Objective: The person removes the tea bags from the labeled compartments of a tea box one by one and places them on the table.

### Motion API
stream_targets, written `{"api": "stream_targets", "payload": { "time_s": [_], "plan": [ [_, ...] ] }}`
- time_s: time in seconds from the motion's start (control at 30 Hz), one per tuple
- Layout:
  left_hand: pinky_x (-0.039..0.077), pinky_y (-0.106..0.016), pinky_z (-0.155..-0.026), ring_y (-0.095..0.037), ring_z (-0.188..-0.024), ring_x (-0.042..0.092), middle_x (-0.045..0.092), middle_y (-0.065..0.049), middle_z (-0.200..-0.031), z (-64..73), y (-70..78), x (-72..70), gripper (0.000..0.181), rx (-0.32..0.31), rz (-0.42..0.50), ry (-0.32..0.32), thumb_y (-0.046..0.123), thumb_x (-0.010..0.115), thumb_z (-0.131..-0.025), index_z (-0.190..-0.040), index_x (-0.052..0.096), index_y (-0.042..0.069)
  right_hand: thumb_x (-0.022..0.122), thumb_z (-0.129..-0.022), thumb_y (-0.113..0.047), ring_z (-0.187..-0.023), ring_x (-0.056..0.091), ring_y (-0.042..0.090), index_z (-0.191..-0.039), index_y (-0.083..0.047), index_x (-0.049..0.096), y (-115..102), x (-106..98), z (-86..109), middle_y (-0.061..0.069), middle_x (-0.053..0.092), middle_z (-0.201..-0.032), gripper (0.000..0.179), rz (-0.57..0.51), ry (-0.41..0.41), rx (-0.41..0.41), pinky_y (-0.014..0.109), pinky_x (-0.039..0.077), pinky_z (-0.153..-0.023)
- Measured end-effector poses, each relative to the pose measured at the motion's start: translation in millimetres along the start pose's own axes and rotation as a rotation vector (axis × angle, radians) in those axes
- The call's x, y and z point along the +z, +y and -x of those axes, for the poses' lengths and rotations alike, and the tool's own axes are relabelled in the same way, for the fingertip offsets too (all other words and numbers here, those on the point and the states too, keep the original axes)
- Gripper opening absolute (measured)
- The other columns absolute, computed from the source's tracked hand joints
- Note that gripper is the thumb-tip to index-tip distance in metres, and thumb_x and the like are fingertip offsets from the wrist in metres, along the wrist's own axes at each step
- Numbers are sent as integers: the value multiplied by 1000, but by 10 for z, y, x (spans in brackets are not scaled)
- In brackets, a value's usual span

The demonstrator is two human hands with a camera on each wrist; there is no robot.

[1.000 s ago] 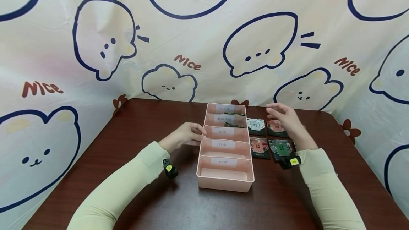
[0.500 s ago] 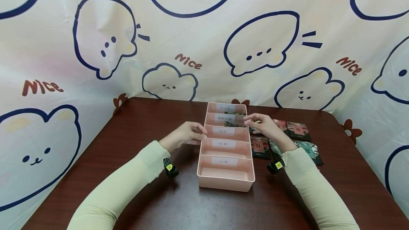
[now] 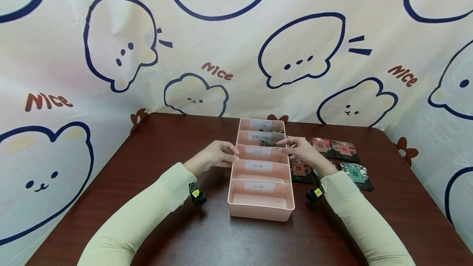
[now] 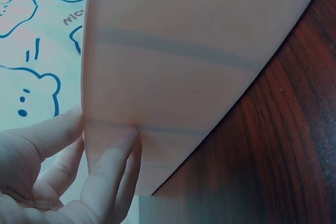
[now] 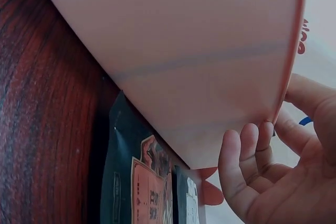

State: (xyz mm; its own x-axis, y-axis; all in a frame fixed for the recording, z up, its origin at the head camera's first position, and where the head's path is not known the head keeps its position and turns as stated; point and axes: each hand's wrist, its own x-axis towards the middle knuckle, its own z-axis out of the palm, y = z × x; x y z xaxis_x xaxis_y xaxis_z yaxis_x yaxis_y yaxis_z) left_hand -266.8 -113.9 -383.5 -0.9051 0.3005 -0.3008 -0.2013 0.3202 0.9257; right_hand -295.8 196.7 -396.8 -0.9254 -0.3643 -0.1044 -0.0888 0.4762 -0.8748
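Observation:
A long pink divided box (image 3: 261,213) lies lengthwise on the table, each compartment bearing a white label. Dark tea packets (image 3: 271,144) show in its two farthest compartments. At its left wall my left hand (image 3: 213,157) grips the rim, some fingertips against the outside, seen also in the left wrist view. My right hand (image 3: 301,153) holds the opposite rim by the green-tea-labelled compartment. In the right wrist view its thumb and index finger reach past the rim (image 5: 297,35), and the other fingers (image 5: 231,145) rest on the outer wall. Their tips inside are hidden there.
Several more tea packets (image 3: 356,174) lie flat right of the box, some under my right forearm. One packet (image 5: 149,182) sits close against the box's wall. A printed cloth (image 3: 236,52) hangs behind the dark wooden table (image 3: 177,134).
My right hand has come left from above the packets to the box's right rim, then slightly nearer me along it. The left hand has stayed at the left rim.

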Motion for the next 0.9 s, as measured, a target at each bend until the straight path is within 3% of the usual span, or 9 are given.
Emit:
{"api": "stream_targets", "payload": {
  "time_s": [0.3, 0.5, 0.63, 0.9],
  "plan": [
    [59, -39, -83, -20, -88, 64, 62, -14, -107, 2, -6, 5, 24, 2, 8, 5, 1, 72, -84, -105, 64, -3, 60, -96, -19, -54, 45, 14, -118, -2, 66, -18, 7, -10, 12, 50, -99, 28, 45, -11, 11, 31, 40, -46],
    [58, -40, -84, -19, -87, 64, 62, -14, -106, 13, -1, 10, 25, 5, 12, 0, 0, 72, -84, -108, 63, -5, 61, -95, -15, -46, 36, 11, -110, 1, 66, -27, 15, -6, 6, 53, -86, 23, 34, 7, -1, 29, 34, -43],
    [58, -41, -85, -19, -88, 64, 62, -13, -106, 14, 3, 14, 26, 2, 12, 3, 0, 72, -84, -108, 62, -6, 68, -90, -14, -52, 40, 14, -97, 1, 67, -58, 21, -22, 2, 56, -77, 16, 15, 51, -35, 30, 38, -47],
    [59, -40, -84, -20, -89, 64, 62, -14, -108, 14, 12, 9, 23, 2, 1, 11, 2, 72, -85, -105, 64, -3, 73, -87, -15, -68, 54, 16, -84, -4, 63, -170, -28, -2, -3, 63, -79, 15, -23, 137, -84, 27, 47, -60]
  ]
}}
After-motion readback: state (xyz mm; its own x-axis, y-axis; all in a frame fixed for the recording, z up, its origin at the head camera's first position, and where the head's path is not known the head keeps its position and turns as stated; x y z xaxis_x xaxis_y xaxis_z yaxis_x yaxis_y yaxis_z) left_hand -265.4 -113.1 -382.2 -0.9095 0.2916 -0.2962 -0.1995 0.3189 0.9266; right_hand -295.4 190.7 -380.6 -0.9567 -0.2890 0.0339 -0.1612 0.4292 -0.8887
